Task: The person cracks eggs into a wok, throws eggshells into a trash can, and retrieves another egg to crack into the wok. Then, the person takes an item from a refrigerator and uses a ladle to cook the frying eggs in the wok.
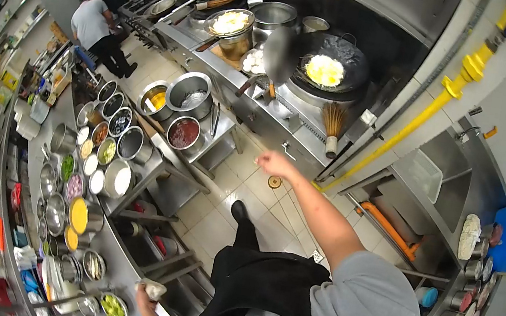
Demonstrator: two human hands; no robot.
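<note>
My right hand [275, 163] is stretched forward over the floor, near the front of the stove. Its fingers are curled together and nothing shows in them. Low on the left, my left hand [145, 299] grips a crumpled whitish cloth [153, 288] beside the steel counter. Ahead of my right hand, egg [324, 70] lies yellow and white in a black wok [350, 86] on the stove. A bamboo brush [332, 125] stands at the stove's front edge. Left of the wok is a strainer with pale yellow food [230, 23] over a pot.
A steel counter [103, 252] on the left carries several ingredient containers, including a yellow one [81, 216]. A side stand holds a large steel pot [189, 93] and a red sauce pot [184, 132]. A co-worker [92, 26] bends at the far left. A yellow gas pipe [426, 118] and a sink [424, 174] are on the right.
</note>
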